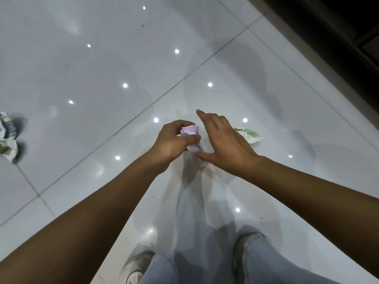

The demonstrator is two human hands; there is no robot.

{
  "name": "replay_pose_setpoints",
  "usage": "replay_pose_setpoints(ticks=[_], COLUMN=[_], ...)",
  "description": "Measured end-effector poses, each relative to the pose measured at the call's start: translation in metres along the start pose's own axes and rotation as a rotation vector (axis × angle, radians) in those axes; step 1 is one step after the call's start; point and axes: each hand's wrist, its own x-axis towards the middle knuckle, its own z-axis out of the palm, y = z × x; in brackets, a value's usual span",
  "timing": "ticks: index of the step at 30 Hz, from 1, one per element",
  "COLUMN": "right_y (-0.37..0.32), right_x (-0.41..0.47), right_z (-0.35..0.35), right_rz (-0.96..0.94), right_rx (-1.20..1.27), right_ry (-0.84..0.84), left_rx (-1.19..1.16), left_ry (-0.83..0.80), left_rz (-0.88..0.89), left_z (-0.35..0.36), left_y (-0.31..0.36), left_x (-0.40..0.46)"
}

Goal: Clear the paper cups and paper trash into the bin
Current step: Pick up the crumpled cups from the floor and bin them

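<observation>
Your left hand (174, 140) is clamped on a crumpled lilac paper (191, 138), above the floor (82, 58). Your right hand (223, 144) hovers spread and empty just right of it, the nearer grip to the green-printed paper (249, 135) lying farther right.

Dim, spotlight glare on glossy floor (82, 58)

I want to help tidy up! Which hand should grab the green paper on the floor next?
The right hand. It is open and empty, just above the green crumpled paper, while the left hand already holds a purple paper ball.
</observation>
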Motion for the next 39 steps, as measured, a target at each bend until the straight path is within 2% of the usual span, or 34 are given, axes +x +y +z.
replay_pose_setpoints(ticks=[5, 9, 18, 22, 26, 31, 37, 39], right_y=[0.048, 0.076, 0.074, 0.051, -0.009, -0.103, -0.201, -0.227], right_x=[-0.004, -0.013, -0.022, -0.019, -0.039, -0.094, -0.186, -0.223], right_z=[-0.011, -0.008, 0.004, -0.016, -0.074, -0.187, -0.354, -0.401], right_rz=[0.235, 0.396, 0.218, 0.148, 0.068, -0.028, 0.077, 0.11], right_rx=[-0.282, -0.271, -0.206, -0.151, -0.123, -0.091, -0.075, -0.079], right_ry=[-0.142, -0.249, -0.227, -0.166, -0.142, -0.129, -0.113, -0.054], left_rx=[-0.04, 0.018, 0.044, 0.079, 0.075, 0.156, 0.295, 0.316], left_ry=[0.116, 0.116, 0.141, 0.137, 0.167, 0.147, 0.07, 0.034], left_rz=[-0.022, -0.04, -0.133, -0.121, -0.15, -0.144, -0.161, -0.16], left_z=[-0.012, -0.019, -0.022, -0.028, -0.035, -0.033, -0.006, 0.01], left_y=[-0.005, -0.012, -0.015, 0.014, 0.084, 0.192, 0.333, 0.376], left_x=[-0.003, -0.004, -0.007, -0.022, -0.07, -0.17, -0.311, -0.356])
